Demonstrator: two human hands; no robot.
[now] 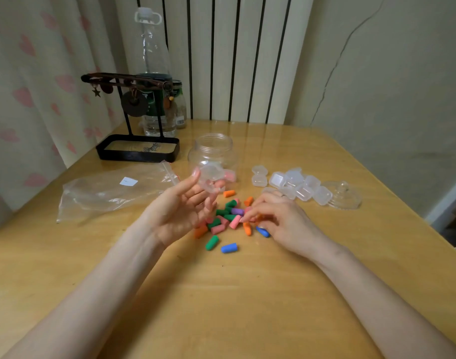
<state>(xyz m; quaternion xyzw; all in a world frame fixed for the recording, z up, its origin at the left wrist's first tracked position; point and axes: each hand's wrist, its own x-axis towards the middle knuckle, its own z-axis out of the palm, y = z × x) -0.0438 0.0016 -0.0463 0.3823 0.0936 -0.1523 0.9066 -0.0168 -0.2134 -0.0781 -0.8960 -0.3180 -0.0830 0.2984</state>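
Left of the one clear round plastic jar (211, 151): one flat clear zip bag (112, 193). Right: one domed glass lid (344, 195). In front: two blue foam earplugs (229, 247), one purple foam earplug (237, 211).

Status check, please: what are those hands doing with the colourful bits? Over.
Left hand holds open clear case. Right hand fingering earplug pile. Jar behind, not in the way.

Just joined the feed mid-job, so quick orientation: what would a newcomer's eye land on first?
The bright heap of coloured foam plugs at the middle of the wooden table, with the right hand picking at it. Just beyond it, the left hand holds a small open clear case in front of an open clear jar; a cluster of similar clear cases lies to the right.
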